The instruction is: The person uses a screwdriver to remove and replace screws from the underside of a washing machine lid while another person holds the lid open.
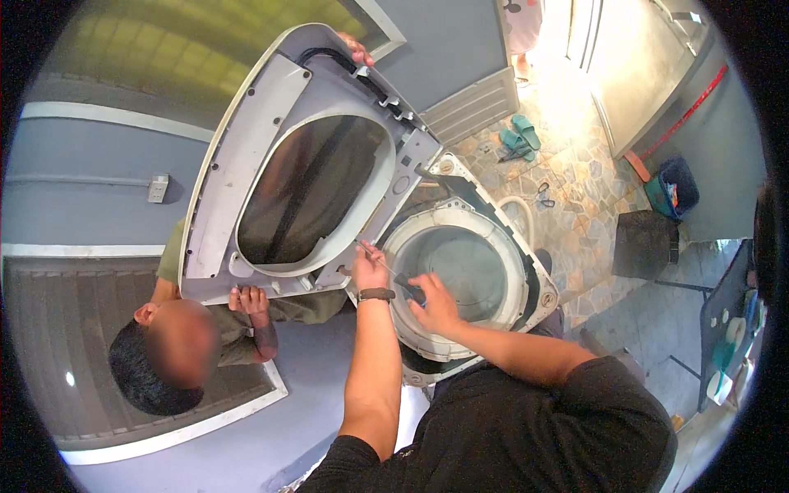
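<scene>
A top-loading washing machine stands open before me, its round tub showing. Its top cover, with an oval lid window, is tilted up on the left, held by a co-worker's hands at its upper and lower edges. My left hand is at the cover's lower right corner, fingers closed around the thin shaft of a screwdriver near its tip. My right hand grips the screwdriver's dark handle above the tub's rim. Whether the tip sits in a screw is too small to tell.
The co-worker crouches at the left behind the cover. A white hose bends beside the machine. Green slippers and scissors lie on the stone-patterned floor. A blue bin and a dark box stand at the right.
</scene>
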{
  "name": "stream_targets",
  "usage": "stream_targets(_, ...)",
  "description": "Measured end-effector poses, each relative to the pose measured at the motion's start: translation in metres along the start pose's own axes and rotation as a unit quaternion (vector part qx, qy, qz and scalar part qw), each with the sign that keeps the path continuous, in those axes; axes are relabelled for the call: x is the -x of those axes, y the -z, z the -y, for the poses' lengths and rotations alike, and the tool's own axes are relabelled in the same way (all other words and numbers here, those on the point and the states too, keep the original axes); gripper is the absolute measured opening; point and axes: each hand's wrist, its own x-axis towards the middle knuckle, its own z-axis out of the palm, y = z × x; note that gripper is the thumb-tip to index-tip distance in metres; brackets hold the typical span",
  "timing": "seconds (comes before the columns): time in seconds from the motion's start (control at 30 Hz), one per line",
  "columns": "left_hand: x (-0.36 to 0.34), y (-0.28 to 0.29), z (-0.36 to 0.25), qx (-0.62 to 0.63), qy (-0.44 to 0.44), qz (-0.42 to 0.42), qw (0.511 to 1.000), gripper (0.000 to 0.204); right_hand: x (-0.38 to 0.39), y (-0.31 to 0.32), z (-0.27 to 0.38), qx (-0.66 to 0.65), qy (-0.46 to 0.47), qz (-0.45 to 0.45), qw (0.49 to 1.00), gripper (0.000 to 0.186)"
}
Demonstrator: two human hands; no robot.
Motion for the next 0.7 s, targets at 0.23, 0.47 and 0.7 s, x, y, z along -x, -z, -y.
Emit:
stream_targets(0.23, -0.012, 0.005, 0.005, -0.072, -0.022, 0.008, 0.997, 0.017, 0.000, 0.003, -0.008, -0.093, -0.122, -0.027, 0.988, 0.039)
stream_targets(0.47, -0.003, 0.008, 0.003, 0.021, 0.028, 0.087, 0.996, 0.026, -0.011, 0.015, -0.001, -0.300, -0.182, 0.075, 0.934, 0.044)
stream_targets(0.7, 0.000, 0.014, -0.002, 0.090, 0.104, 0.186, 0.973, 0.028, -0.022, 0.026, -0.004, -0.567, -0.480, 0.216, 0.634, 0.024)
